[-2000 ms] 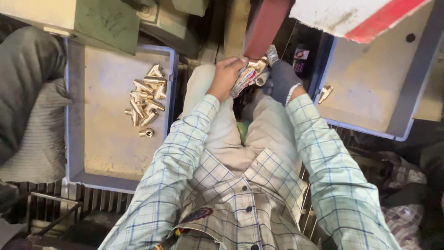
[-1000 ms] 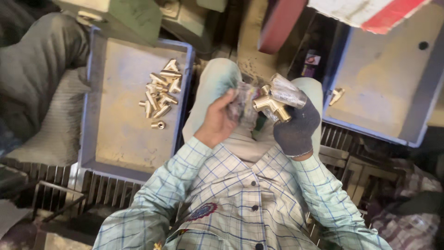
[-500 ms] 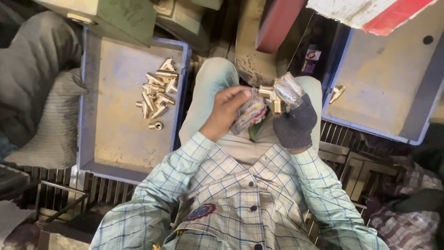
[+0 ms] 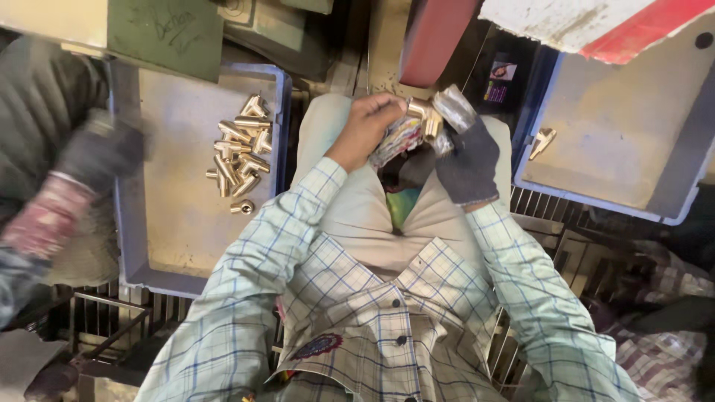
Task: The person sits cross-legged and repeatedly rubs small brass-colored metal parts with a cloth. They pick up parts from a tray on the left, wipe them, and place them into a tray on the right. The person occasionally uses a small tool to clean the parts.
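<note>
Handling of a brass fitting (image 4: pixel 423 119) over the lap, head view only. The right hand (image 4: pixel 465 160), in a dark glove, is closed around the fitting together with a crumpled clear wrapper (image 4: pixel 453 108); the fitting stands just left of the glove's fingers and touches them. The left hand (image 4: pixel 369 126), bare, is curled with its fingertips on a small colourful packet (image 4: pixel 398 140) that lies against the fitting from the left. Whether the left hand pinches the packet or only presses on it cannot be told.

Judged step: the piece is mid-handling between both hands, neither tray being reached for. Any next move would call for a steady hold by the gloved hand, since wrapper and fitting are bunched together.

Positions relative to the fitting: a blue tray (image 4: pixel 279 104) lies well to its left, holding a heap of brass pieces (image 4: pixel 240 152). A second blue tray (image 4: pixel 596 197) lies to its right, with one lone brass piece (image 4: pixel 544 140). Far left, another person's gloved hand (image 4: pixel 100 152), blurred.
</note>
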